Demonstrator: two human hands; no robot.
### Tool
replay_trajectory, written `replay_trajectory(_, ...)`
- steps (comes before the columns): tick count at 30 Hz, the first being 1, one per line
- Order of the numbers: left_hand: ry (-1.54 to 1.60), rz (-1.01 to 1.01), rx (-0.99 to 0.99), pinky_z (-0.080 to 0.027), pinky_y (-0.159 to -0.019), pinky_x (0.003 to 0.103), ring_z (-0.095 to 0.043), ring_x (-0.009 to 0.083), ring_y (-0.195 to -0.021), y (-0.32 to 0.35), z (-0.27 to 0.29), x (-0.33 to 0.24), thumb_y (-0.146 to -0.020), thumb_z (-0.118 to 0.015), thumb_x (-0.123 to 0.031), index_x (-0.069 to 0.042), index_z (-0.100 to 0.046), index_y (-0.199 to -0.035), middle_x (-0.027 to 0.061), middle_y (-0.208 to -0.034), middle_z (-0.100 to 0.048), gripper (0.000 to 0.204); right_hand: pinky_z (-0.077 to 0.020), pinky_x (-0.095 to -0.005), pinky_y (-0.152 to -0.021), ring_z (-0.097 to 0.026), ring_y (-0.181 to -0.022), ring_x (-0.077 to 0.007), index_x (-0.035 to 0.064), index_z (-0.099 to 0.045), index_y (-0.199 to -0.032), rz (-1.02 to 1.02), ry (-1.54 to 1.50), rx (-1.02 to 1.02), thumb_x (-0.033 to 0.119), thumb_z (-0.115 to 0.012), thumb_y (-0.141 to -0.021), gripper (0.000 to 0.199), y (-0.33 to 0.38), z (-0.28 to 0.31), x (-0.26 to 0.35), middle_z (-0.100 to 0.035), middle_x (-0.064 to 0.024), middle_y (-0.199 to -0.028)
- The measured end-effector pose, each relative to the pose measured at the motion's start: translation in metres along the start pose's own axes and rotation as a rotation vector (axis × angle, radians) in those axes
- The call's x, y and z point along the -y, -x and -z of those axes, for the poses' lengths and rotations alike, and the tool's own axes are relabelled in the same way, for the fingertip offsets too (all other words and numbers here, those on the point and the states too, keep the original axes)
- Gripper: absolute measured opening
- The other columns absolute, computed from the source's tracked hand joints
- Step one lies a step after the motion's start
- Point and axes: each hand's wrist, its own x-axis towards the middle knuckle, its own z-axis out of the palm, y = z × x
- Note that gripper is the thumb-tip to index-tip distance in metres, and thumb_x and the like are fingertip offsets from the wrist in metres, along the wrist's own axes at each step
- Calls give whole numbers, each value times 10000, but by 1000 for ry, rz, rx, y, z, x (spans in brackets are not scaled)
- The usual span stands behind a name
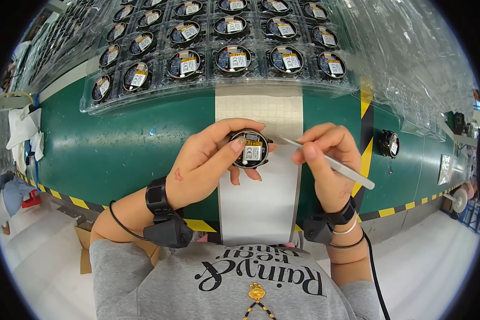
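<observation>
Head view: my left hand (208, 162) clasps a small round black module (250, 149) by its rim; my right hand (328, 154) pinches metal tweezers (325, 159) at it. Light, fragile: edges only.

left hand (205, 162) cupped, right hand (328, 154) pinching
</observation>
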Motion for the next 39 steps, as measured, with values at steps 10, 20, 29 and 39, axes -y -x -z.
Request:
replay_trajectory(10, -71, -28, -16, -452, -501, 173, -665, 141, -702, -1, 5, 1, -992, -327, -150, -2, -466, -1256, 174, -1045, -657, 334, -515, -231, -643, -622, -691, -123, 20, -507, -811, -108, 84, 68, 39, -615, -864, 122, -5, -1, -1, -589, -88, -874)
replay_trajectory(20, -55, -13, -78, -438, -516, 184, -641, 95, -677, -2, 6, 0, -979, -366, -109, -25, -519, -1204, 74, -981, -675, 285, -512, -220, -620, -624, -686, -114, 19, -513, -801, -263, 149, 70, 48, -624, -863, 130, -8, 0, 1, -602, -67, -813)
replay_trajectory(29, -582, -79, -145, -468, -510, 237, -645, 131, -623, -4, 7, 7, -948, -437, -80, -28, -551, -1149, 98, -758, -619, 237, -505, -208, -597, -638, -676, -101, 18, -522, -785, -340, 303, 130, 81, -661, -845, 164, -10, 2, -4, -627, -63, -754)
replay_trajectory(39, -461, -74, -177, -508, -550, 243, -662, 146, -640, -5, 3, 5, -948, -439, -70, -3, -547, -1132, 104, -734, -596, 224, -524, -221, -617, -649, -705, -133, 20, -522, -795, -343, 286, 143, 63, -642, -857, 142, -11, 4, -1, -630, -85, -790)
